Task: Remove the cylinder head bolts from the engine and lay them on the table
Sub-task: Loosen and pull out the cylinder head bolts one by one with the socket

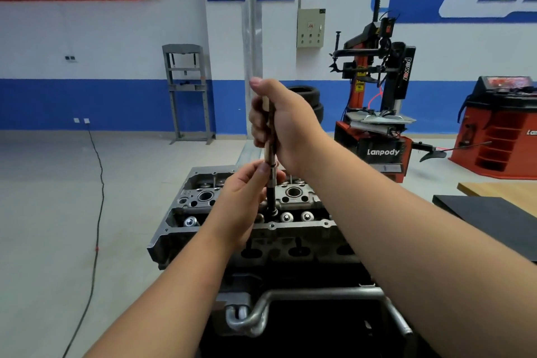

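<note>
A grey cylinder head (299, 229) sits on an engine stand in front of me. A long, thin metal tool shaft (270, 177) stands upright with its lower end in a bolt hole near the head's middle. My right hand (279, 122) grips the shaft's upper part, thumb on top. My left hand (247, 195) pinches the shaft lower down, just above the head. Whether a bolt sits at the tool's tip is hidden.
A wooden table with a black mat (491, 209) stands to the right. Behind are a red tyre changer (374, 113), a red wheel balancer (499, 128), stacked tyres (311, 99) and a grey press frame (187, 93). A black cable (97, 212) runs across the floor on the left.
</note>
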`<state>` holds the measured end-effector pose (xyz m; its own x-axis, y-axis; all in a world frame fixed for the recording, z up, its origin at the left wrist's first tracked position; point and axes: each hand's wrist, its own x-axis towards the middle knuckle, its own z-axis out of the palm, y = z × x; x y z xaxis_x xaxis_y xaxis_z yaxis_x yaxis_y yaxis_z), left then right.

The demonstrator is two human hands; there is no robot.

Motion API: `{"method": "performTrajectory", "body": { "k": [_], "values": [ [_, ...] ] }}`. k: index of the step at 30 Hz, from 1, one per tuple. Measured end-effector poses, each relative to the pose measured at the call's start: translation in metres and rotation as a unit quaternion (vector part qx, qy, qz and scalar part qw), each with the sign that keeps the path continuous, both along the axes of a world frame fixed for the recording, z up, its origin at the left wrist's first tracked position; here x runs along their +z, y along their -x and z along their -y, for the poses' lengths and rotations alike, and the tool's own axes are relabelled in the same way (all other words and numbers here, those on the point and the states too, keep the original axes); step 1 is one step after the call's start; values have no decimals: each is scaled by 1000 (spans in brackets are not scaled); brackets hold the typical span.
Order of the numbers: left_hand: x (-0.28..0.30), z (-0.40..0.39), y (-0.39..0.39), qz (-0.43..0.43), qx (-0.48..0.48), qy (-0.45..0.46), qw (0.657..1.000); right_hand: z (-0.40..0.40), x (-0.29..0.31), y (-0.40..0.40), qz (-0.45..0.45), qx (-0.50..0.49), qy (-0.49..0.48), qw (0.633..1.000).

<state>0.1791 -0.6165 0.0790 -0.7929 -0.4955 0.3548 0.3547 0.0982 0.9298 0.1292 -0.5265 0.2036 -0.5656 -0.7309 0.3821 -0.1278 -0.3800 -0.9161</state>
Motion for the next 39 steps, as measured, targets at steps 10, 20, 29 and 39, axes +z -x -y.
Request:
{"method": "performTrajectory", "body": {
  "k": [10,20,29,39],
  "values": [
    [0,-1,0,17,-4,1,1000,6,-1,3,-4,31,27,999],
    [1,-2,7,-40,69,-28,996,12,-3,-13,-59,-144,1,988],
    [0,2,-3,21,-24,3,999,-2,6,10,-12,62,-12,998],
    [-1,-3,2,-35,41,-22,998,10,2,-6,-27,-95,68,993]
  ]
}}
